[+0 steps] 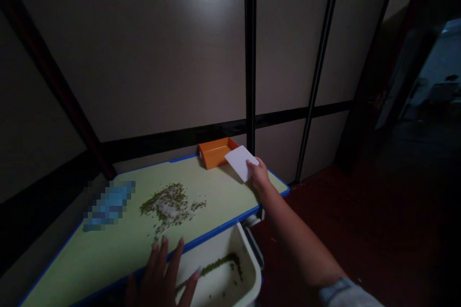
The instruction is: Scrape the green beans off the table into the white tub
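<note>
My right hand (260,171) grips a thin white card (238,162) between thumb and fingers, raised at the table's right end, with one corner in front of the orange tray (215,152). My left hand (162,271) has its fingers spread over the table's near edge and the rim of a white bin. Just beyond its fingertips lies a loose pile of small greenish-brown and white grains (169,205), with some scattered to the right. I cannot tell what kind of grains they are.
The pale green table (212,201) has a blue edge. Below its near side is a white bin (252,268) with green grains inside. A blurred blue item (111,205) lies at the left. Panelled doors (173,57) stand behind; dark red floor (324,211) extends right.
</note>
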`<control>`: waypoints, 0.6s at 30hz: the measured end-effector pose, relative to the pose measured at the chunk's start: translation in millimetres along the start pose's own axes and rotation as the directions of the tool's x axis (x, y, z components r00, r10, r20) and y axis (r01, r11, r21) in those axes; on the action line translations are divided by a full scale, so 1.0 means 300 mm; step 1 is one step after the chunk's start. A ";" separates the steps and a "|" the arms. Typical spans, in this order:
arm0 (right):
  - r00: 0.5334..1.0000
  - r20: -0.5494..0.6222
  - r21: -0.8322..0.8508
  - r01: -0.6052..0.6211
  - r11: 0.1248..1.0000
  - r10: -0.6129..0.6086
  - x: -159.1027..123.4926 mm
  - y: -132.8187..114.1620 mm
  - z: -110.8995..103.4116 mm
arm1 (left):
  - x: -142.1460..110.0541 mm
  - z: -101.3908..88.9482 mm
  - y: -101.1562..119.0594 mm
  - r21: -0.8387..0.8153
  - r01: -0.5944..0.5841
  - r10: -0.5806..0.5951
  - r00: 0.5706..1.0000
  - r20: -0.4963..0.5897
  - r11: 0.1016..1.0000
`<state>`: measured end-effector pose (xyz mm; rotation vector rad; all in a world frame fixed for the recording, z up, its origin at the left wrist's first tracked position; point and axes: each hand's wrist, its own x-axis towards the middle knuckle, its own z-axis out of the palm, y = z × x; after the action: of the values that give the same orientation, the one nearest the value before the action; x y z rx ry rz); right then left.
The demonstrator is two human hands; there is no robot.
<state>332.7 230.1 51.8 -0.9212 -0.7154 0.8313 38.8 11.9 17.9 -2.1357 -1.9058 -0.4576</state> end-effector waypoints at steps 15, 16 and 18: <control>0.999 -0.017 0.020 0.034 0.999 -0.034 -0.004 0.039 -0.019 | -0.019 -0.087 0.115 0.047 0.051 -0.064 0.941 0.334 0.998; 0.999 0.010 0.008 0.039 0.999 -0.039 -0.009 0.036 -0.018 | -0.022 -0.079 0.111 0.045 0.048 -0.060 0.946 0.319 0.998; 0.996 0.069 -0.026 0.055 0.998 -0.054 -0.018 0.029 -0.009 | -0.028 -0.060 0.101 0.040 0.037 -0.047 0.958 0.284 0.999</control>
<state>329.6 227.5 41.8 -0.8976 -0.8101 0.8094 66.8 -6.3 32.0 -2.2435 -2.0939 -0.1270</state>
